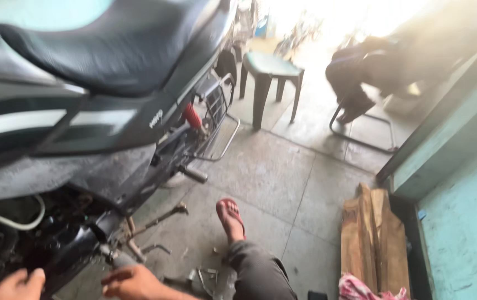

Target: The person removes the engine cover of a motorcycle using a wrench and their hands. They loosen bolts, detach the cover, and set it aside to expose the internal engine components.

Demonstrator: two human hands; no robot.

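A black motorcycle [110, 119] with a dark seat fills the left of the head view, its engine area open low down. My left hand [20, 283] rests at the bottom left against the dark engine parts, fingers curled. My right hand [133, 282] sits low beside the kick lever and footrest rods [155, 222], fingers bent; whether it holds anything is unclear. My leg in grey trousers stretches out to a foot in a red sandal [230, 216] on the concrete floor.
A green plastic stool [269, 75] stands behind the motorcycle. A person sits on a metal-frame chair [360, 83] at the back right. Wooden boards [373, 239] and a pink cloth [360, 290] lie by the teal wall [466, 211]. Small metal parts [205, 276] lie near my knee.
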